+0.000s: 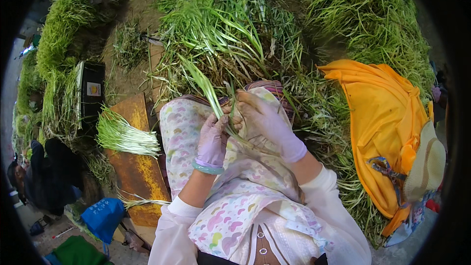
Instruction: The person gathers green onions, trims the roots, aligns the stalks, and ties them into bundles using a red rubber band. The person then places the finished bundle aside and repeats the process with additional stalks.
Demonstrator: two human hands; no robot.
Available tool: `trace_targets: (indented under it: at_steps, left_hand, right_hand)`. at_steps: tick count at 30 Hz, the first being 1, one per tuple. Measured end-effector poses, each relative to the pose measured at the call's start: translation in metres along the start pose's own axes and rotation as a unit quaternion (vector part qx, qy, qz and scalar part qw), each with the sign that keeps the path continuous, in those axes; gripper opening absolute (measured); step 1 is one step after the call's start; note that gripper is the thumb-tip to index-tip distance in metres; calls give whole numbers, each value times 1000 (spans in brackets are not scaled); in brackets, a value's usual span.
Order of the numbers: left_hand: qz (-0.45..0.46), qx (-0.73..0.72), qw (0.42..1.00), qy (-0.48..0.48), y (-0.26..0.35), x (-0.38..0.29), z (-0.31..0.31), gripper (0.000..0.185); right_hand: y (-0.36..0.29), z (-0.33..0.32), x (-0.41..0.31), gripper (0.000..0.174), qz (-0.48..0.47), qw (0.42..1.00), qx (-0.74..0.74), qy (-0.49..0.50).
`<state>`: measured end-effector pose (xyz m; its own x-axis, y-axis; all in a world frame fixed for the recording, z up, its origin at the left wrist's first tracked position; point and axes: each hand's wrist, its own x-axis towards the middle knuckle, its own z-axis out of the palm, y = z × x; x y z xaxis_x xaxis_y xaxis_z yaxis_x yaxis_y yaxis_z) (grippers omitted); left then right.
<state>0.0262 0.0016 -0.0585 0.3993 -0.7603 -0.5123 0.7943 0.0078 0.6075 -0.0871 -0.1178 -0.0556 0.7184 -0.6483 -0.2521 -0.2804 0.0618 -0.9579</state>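
Note:
My left hand [212, 138], in a thin pale purple glove with a green bangle at the wrist, grips a few long green-and-white stalks [206, 86], possibly garlic shoots or chives. Their leafy ends point up and away; the rooty lower ends [254, 147] trail over my lap toward the right. My right hand [270, 125], gloved alike and blurred, is just right of the stalks, its fingers beside a thin loose leaf [232, 92]. Whether those fingers pinch it is unclear. Under both hands lies a patterned apron [187, 125]. Beyond my knees is a large heap of uncleaned stalks [228, 33].
Trimmed white stalks [128, 136] lie bundled on a rusty yellow board [141, 176] at left, beside a black crate [92, 92]. A blue bag [103, 217] and a person in dark clothes [55, 176] are farther left. Orange cloth [379, 117] and a straw hat [427, 162] lie at right.

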Motion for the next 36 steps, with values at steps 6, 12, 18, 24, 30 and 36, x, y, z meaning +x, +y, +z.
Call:
trace_targets:
  at_steps: [6, 12, 18, 24, 30, 36]
  left_hand:
    - [-16, -59, 998, -27, -6, 2, -10, 23]
    - [-5, -191, 959, -210, 3, 18, -17, 27]
    - [-81, -15, 995, -55, -11, 19, 4, 20]
    - [3, -149, 989, 9, 10, 33, -19, 16]
    - [66, -224, 969, 83, 43, 51, -42, 19]
    - [49, -223, 973, 31, 49, 50, -48, 20]
  right_hand:
    - [4, 21, 25, 34, 140, 958, 231, -91]
    - [-7, 5, 19, 29, 120, 830, 546, -1]
    - [-23, 5, 10, 32, 72, 974, 216, -19]
    - [-36, -24, -5, 43, 122, 853, 507, 1]
    - [32, -128, -73, 30, 181, 954, 227, -74]
    - [72, -181, -91, 30, 200, 714, -669, 53]
